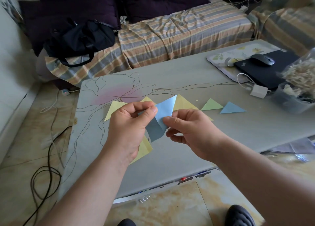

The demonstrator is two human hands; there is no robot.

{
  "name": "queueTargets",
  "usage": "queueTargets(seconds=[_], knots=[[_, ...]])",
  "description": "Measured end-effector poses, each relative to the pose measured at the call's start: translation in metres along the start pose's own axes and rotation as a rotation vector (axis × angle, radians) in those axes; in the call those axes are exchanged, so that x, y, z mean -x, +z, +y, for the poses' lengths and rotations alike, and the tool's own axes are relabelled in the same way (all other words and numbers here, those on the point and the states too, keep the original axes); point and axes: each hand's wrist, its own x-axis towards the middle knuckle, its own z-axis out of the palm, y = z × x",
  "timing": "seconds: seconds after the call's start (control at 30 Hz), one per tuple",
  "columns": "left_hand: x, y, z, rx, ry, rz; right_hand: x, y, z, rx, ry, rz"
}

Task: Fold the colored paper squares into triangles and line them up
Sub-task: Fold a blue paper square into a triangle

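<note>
Both hands are raised above the bench [170, 82], working one blue paper square [161, 116] in mid-air. The left hand [127, 125] pinches the sheet's upper left part between thumb and curled fingers, and the right hand [189, 132] pinches its middle right edge the same way, so each grip is closed on the paper. The sheet is bent over on itself, its lighter upper flap pointing up and a darker part hanging below, but no clean crease shows yet; I judge the fold is under way and not finished. Under the hands, yellow paper [183, 103] lies flat on the bench, showing at the left, behind the blue sheet and below the left wrist; how many sheets it is, and whether any is already folded, I cannot tell. To the right, well apart from the hands, a green triangle [211, 104] and a blue triangle [231, 108] lie side by side, apparently the start of the line. The next move likely calls for bringing opposite corners of the held square together, matching the edges, then pressing the crease flat, probably against the bench, before setting the triangle beside the green one.
</note>
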Motion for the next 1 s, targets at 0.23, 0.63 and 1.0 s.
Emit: queueTargets(seconds=[0.23, 0.63, 1.0], knots=[[0.0, 0.001, 0.0, 0.069, -0.044, 0.044, 0.0, 0.004, 0.004, 0.152, -0.073, 0.008], [0.003, 0.003, -0.001, 0.129, -0.03, 0.108, 0.0, 0.007, 0.01, 0.336, -0.09, 0.039], [0.004, 0.002, -0.007, -0.022, 0.038, 0.005, 0.001, -0.006, -0.003, 0.048, -0.004, 0.035]])
